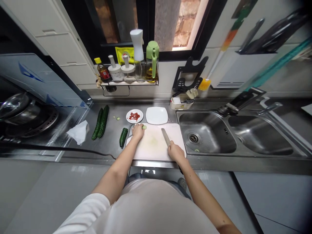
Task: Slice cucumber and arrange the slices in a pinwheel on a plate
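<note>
My left hand (137,131) is at the upper left of the white cutting board (156,149), its fingers closed on a cucumber piece (144,127) whose pale cut face shows beside the fingertips. Most of that piece is hidden by the hand. Over the board's right part, my right hand (175,151) grips a knife (165,136), the blade pointing up and left, apart from the cucumber. A cut length of cucumber (123,137) lies on the counter just left of the board. A damp greenish patch marks the board's middle.
Behind the board stand a small plate of chopped red pieces (134,116) and a white square plate (157,115). Whole cucumbers (100,122), cucumber ends (118,118) and a white cloth (79,132) lie left. The steel sink (207,133) adjoins right; a condiment rack (130,83) hangs above.
</note>
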{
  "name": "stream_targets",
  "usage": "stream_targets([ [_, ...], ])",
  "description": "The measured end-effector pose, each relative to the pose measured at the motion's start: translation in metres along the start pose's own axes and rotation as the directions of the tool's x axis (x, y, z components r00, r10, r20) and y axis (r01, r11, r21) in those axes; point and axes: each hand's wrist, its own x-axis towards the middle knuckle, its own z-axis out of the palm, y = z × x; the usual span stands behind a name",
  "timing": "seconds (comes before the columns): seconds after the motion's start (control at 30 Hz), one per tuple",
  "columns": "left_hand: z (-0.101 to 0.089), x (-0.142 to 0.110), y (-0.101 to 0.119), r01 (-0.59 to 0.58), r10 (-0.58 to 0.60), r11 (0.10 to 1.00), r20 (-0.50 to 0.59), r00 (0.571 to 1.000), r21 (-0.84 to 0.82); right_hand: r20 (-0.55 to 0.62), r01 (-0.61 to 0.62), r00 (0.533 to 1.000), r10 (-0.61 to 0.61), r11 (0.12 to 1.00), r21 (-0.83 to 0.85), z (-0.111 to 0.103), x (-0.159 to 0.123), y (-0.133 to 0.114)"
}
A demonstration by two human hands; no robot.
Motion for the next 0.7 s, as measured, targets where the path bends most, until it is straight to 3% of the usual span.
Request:
stream_targets([
  [0.43,-0.001,0.007,0.0,0.036,-0.038,0.995,-0.012,0.999,-0.09,0.011,0.0,1.0,0.0,1.0,0.006,-0.002,-0.002,0.0],
  [0.7,0.005,-0.006,0.005,0.085,-0.068,0.913,0.056,0.996,-0.398,0.011,0.002,1.0,-0.002,1.0,0.016,-0.002,-0.002,0.0],
])
